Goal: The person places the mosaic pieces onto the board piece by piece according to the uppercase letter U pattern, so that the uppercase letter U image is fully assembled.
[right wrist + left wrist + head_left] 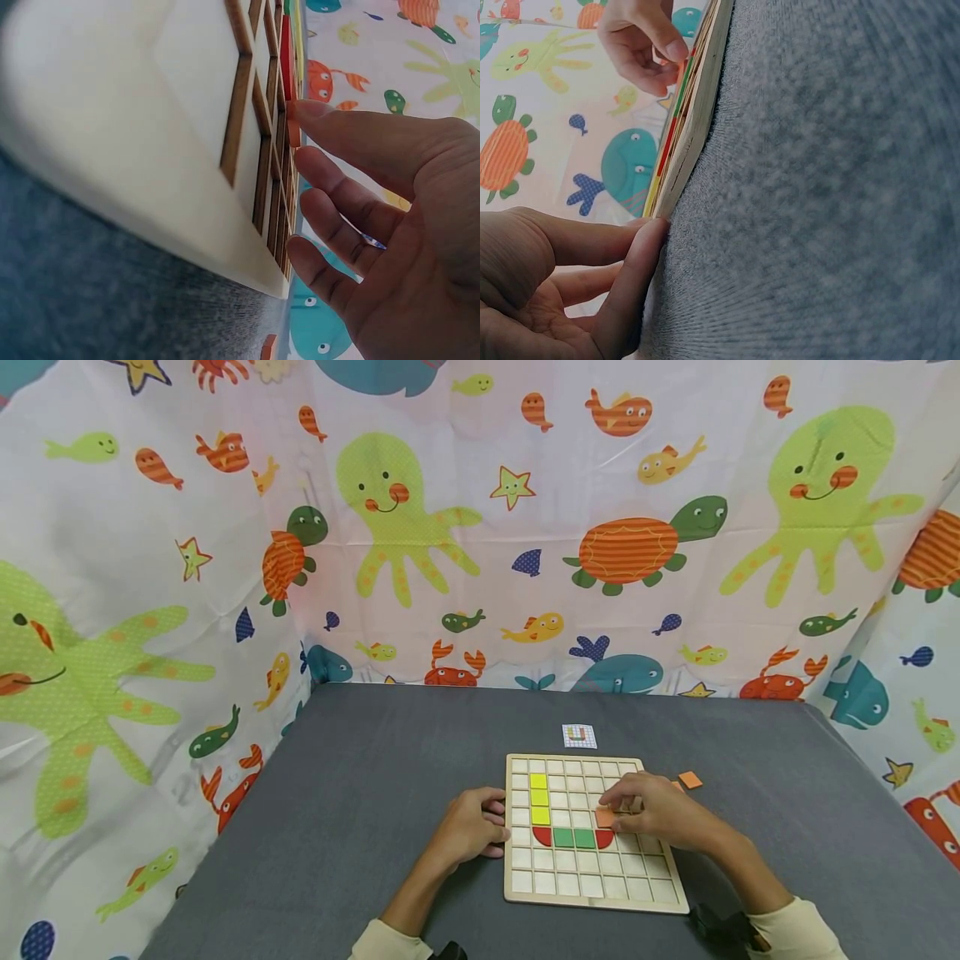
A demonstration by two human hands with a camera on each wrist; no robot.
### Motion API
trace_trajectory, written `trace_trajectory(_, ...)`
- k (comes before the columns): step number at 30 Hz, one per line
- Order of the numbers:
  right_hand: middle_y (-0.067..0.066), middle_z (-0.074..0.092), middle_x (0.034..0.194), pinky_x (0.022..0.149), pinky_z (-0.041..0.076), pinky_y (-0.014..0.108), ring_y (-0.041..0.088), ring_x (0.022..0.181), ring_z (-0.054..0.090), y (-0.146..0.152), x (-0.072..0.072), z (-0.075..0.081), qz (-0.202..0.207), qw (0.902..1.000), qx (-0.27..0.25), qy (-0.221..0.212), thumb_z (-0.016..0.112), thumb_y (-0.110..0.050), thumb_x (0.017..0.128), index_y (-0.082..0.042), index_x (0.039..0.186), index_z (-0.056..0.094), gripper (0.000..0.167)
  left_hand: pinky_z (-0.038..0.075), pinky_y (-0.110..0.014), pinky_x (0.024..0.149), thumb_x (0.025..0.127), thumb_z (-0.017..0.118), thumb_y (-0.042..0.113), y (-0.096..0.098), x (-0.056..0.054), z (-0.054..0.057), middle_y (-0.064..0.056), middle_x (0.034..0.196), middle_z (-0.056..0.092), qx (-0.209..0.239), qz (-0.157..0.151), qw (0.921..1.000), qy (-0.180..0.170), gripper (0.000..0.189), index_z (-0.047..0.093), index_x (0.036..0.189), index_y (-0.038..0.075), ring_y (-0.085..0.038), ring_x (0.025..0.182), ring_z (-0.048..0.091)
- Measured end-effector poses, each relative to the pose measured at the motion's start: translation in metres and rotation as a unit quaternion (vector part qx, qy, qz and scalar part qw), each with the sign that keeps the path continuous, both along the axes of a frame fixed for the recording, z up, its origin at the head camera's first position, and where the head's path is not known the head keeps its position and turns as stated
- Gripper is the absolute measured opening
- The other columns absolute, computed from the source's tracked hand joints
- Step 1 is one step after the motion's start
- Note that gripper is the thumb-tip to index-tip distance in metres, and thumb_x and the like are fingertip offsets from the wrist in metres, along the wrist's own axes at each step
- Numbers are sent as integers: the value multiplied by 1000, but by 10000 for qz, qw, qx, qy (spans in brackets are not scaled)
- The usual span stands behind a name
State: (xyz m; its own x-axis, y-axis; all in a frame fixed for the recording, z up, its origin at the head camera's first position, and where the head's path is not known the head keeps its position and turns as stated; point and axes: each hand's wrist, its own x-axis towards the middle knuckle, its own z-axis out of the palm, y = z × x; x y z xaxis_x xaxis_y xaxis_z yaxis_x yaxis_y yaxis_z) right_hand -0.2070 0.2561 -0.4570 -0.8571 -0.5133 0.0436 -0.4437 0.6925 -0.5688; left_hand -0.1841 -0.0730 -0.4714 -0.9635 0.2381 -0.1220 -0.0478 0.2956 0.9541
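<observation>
A wooden grid board [596, 903] lies on the grey cloth, its squares framed by raised strips. My left hand [468, 827] holds its left edge; the left wrist view shows thumb and finger pinching the rim. On the board stand a column of yellow square tiles [540, 798], two green square tiles [573, 837] in a row below, and a red quarter-round tile [542, 836] at either end of that row. My right hand [660, 810] pinches an orange square tile [604, 817] just above the right red piece. In the right wrist view the thumb touches this orange tile [293, 133].
Behind the board lies a small pattern card [579, 736] with a coloured U shape on a grid. A loose orange tile [690, 779] rests right of the board, another partly hidden by the right hand. A sea-animal curtain [480, 602] encloses the table's back and sides.
</observation>
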Motion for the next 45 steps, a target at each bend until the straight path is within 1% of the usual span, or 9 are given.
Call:
trace_trajectory(8,-8,69,99,74,53,26,8,89,60,-1,0,1,8,10000,-8,-57,84,-17,91,-12,115,79,26,67,-35,60,83,79,-13,1,0,1,-15,114,66,-56,48,10000,13,60,63,140,-4,-21,95,67)
trace_trajectory(14,-10,68,96,72,52,26,5,87,59,-3,0,3,59,9999,-32,-135,83,-18,92,-13,115,79,24,67,-35,60,83,79,-13,1,0,1,-16,114,66,-41,17,10000,38,59,64,139,-4,-21,95,67)
trace_trajectory(17,-10,68,96,72,52,25,6,87,59,-3,0,4,40,9999,-31,-150,84,-18,91,-14,116,79,25,67,-35,60,82,79,-13,1,0,1,-15,114,65,-26,23,10000,32,59,63,139,-4,-21,96,67)
trace_trajectory(25,-9,69,96,74,54,26,7,88,61,1,2,3,-184,9995,-195,-157,86,-19,89,-11,115,78,28,67,-35,60,83,79,-13,1,0,1,-15,115,65,-30,24,10000,32,60,63,140,-5,-21,96,67)
trace_trajectory(30,-5,69,100,75,54,27,12,91,61,9,3,2,-329,9987,-297,-251,86,-23,89,-12,117,78,31,67,-35,60,83,79,-13,0,1,1,-15,115,65,-33,-3,10000,40,59,63,140,-5,-21,96,67)
trace_trajectory(36,-1,69,102,74,54,26,15,93,60,20,2,1,-375,9986,-348,-140,84,-21,91,-9,119,77,31,67,-35,60,83,78,-13,-1,1,1,-15,115,65,-7,-8,10000,7,59,63,140,-4,-21,96,67)
trace_trajectory(41,-4,69,101,74,52,26,15,92,60,27,1,1,-583,9982,-139,101,86,-22,89,-10,119,78,33,67,-35,60,83,79,-12,0,1,1,-15,115,65,-40,-3,10000,-1,59,63,140,-4,-21,96,66)
trace_trajectory(45,-4,68,102,75,51,29,15,93,59,35,2,2,-789,9967,-60,174,87,-24,89,-12,121,78,35,67,-35,60,83,79,-12,0,1,1,-15,115,65,-23,-14,10000,-14,59,63,140,-4,-21,96,66)
